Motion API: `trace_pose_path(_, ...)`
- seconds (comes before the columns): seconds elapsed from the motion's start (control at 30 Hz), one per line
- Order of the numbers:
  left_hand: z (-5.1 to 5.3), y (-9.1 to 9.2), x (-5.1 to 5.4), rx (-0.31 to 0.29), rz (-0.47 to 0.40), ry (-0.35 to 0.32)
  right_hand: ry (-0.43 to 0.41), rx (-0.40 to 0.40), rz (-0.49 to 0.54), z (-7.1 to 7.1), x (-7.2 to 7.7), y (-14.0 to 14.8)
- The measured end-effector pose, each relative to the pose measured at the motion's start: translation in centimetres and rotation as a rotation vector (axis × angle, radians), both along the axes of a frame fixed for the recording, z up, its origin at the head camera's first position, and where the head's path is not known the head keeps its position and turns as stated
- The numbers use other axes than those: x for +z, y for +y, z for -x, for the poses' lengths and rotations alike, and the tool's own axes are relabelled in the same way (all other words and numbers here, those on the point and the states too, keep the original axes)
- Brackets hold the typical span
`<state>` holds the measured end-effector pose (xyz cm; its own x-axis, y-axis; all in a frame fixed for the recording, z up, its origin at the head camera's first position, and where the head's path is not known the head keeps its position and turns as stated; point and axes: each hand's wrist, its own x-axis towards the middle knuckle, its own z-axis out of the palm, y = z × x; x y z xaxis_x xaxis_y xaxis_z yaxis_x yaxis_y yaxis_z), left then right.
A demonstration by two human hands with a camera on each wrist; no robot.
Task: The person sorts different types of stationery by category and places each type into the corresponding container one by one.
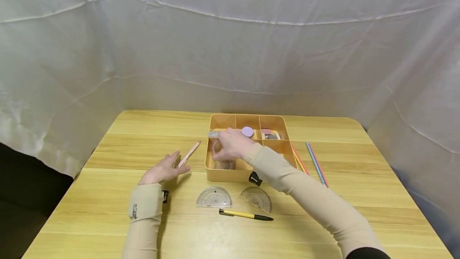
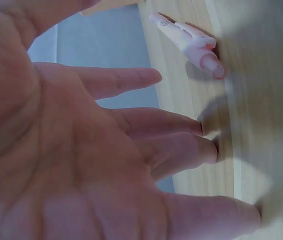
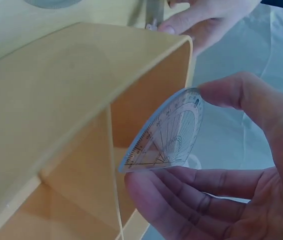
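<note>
My right hand (image 1: 233,145) reaches over the front left compartment of an orange divided box (image 1: 230,176). It pinches a clear protractor (image 3: 166,135) between thumb and fingertips, tilted beside the box's wall. A small greyish piece (image 1: 213,134) shows by that hand's fingers in the head view; its kind cannot be made out. My left hand (image 1: 165,170) rests on the table left of the box, fingers spread and holding nothing. Close by its fingers lies a pink pen (image 1: 189,154), whose clip shows in the left wrist view.
Two clear protractors (image 1: 214,198) (image 1: 256,198) lie before the box, with a yellow and black pen (image 1: 246,214) nearer me. A round lilac item (image 1: 247,132) and small erasers (image 1: 266,131) occupy back compartments. Coloured pencils (image 1: 316,163) lie on the right.
</note>
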<state>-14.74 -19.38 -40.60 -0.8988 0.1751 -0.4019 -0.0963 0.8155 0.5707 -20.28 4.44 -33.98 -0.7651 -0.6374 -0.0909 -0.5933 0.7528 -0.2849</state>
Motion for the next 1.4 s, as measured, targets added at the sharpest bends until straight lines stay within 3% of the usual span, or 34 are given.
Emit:
trace_pose_path(0.43,0.0,0.2,-0.1,-0.002,-0.008,-0.006,0.000,-0.038,-0.010,0.0,-0.8,-0.5)
trace_pose_path(0.7,0.1,0.2,-0.1,-0.002,-0.015,-0.008,0.062,-0.090,-0.096,-0.2,-1.5,-1.3)
trace_pose_path(0.87,0.0,0.0,-0.2,-0.006,-0.016,-0.010,0.074,-0.100,-0.095,-0.6,-1.3,-0.8)
trace_pose_path(1.1,-0.2,-0.1,-0.1,-0.006,-0.008,-0.022,0.050,-0.109,0.079,-2.7,0.5,2.6)
trace_pose_path(1.2,-0.2,-0.2,0.0,-0.013,0.003,-0.019,0.080,-0.128,0.185,-3.7,0.8,5.0)
trace_pose_path(1.4,-0.3,-0.4,0.1,-0.015,0.001,-0.022,0.195,-0.197,0.464,-4.5,-0.9,10.6)
